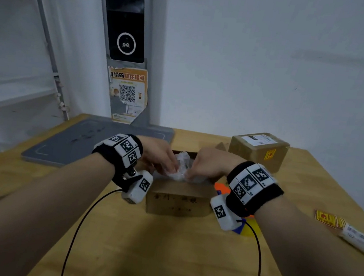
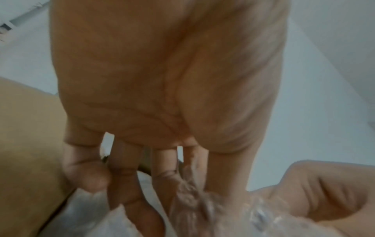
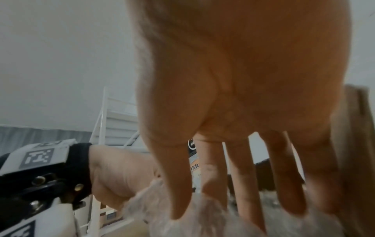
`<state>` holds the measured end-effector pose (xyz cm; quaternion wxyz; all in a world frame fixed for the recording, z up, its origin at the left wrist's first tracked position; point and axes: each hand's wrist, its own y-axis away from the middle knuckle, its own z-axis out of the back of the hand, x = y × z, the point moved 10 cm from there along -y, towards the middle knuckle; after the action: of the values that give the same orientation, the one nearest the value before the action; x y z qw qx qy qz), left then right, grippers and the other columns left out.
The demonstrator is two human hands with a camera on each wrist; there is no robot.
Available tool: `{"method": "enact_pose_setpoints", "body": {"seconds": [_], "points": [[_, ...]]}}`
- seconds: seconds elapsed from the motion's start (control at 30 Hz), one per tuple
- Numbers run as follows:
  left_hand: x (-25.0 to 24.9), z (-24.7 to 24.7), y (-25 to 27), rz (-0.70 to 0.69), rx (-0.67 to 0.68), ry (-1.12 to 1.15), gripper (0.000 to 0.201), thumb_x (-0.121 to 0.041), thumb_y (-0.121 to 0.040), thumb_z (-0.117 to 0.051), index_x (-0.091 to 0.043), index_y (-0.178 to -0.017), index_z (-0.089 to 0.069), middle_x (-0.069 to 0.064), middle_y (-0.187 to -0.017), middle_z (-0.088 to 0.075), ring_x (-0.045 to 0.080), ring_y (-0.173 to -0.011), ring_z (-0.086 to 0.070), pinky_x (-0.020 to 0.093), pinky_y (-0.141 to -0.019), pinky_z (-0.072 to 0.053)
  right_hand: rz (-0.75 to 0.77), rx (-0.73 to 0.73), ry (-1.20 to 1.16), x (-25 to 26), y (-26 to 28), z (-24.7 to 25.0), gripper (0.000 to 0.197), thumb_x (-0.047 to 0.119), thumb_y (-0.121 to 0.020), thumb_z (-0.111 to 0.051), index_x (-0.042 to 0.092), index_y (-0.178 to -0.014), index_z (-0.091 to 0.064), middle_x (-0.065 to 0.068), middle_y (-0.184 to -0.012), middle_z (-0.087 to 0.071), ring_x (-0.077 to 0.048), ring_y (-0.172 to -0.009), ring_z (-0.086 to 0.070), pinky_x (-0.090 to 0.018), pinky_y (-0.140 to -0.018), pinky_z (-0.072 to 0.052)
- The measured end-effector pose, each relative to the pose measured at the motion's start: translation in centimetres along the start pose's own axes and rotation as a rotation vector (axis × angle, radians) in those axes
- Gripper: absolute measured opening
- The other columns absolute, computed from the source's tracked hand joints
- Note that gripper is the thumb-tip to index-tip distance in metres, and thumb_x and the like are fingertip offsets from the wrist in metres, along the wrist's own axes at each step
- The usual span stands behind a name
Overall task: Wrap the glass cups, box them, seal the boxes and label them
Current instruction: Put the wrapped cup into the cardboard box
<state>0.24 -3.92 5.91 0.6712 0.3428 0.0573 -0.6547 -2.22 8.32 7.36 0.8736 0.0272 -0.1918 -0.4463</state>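
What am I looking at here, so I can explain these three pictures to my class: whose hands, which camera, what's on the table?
No machine: a person works bare-handed. The big picture comes from a camera on the head; the other two come from cameras strapped to each wrist, looking along the fingers. Each grip is a hand: the left grip and right grip both hold crumpled plastic wrap in an open cardboard box on a wooden table. Behind stands a sealed box; a grey mat lies to the left.

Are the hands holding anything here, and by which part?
The left hand and right hand pinch the crumpled plastic wrap at its top, inside the open cardboard box.
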Motion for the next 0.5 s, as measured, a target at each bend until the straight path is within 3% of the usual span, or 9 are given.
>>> {"method": "enact_pose_setpoints", "body": {"seconds": [0.1,0.17,0.23,0.37,0.5], "points": [[0.5,0.8,-0.5,-0.03,-0.109,-0.071,0.013,-0.023,-0.094,-0.074,-0.032,-0.103,-0.077,-0.013,-0.092,-0.074,0.007,-0.087,-0.067,0.02,-0.081,-0.051,-0.044,0.078,-0.001,0.0,-0.1,-1.0,0.029,0.038,-0.095,-0.06,0.016,-0.078,-0.064,-0.005,-0.079,-0.062,-0.02,-0.067,-0.051,-0.031,-0.064,-0.04],[1.0,1.3,-0.6,-0.046,-0.189,-0.058,0.012,-0.024,-0.091,-0.077,-0.034,-0.097,-0.077,-0.017,-0.088,-0.073,0.004,-0.087,-0.066,0.018,-0.079,-0.047,-0.078,0.141,-0.035,-0.1,-0.1,-2.1,0.041,0.047,-0.104,-0.045,0.015,-0.082,-0.061,-0.005,-0.081,-0.061,-0.02,-0.069,-0.05,-0.031,-0.064,-0.041],[1.6,1.4,-0.6,-0.058,-0.226,-0.03,0.011,-0.024,-0.088,-0.08,-0.034,-0.093,-0.078,-0.017,-0.088,-0.073,0.004,-0.091,-0.066,0.018,-0.081,-0.046,-0.094,0.176,-0.049,0.0,0.0,-2.8,0.06,0.06,-0.107,-0.028,0.015,-0.094,-0.066,-0.003,-0.091,-0.065,-0.017,-0.076,-0.055,-0.031,-0.073,-0.044],[2.5,1.0,0.1,-0.079,-0.231,-0.043,0.013,-0.023,-0.089,-0.079,-0.035,-0.092,-0.08,-0.016,-0.092,-0.077,0.002,-0.091,-0.066,0.013,-0.078,-0.045,-0.115,0.222,-0.05,-0.4,0.4,-3.4,0.081,0.067,-0.105,-0.015,0.011,-0.131,-0.067,-0.01,-0.134,-0.064,-0.024,-0.113,-0.062,-0.038,-0.106,-0.044],[2.5,-0.9,0.4,-0.056,-0.144,-0.18,0.014,-0.028,-0.098,-0.067,-0.03,-0.105,-0.08,-0.019,-0.093,-0.071,0.007,-0.096,-0.064,0.016,-0.079,-0.043,-0.158,0.223,-0.106,-0.7,0.8,-3.8,0.084,0.069,-0.103,-0.014,0.008,-0.152,-0.046,-0.015,-0.16,-0.042,-0.031,-0.145,-0.042,-0.043,-0.122,-0.029]]}}
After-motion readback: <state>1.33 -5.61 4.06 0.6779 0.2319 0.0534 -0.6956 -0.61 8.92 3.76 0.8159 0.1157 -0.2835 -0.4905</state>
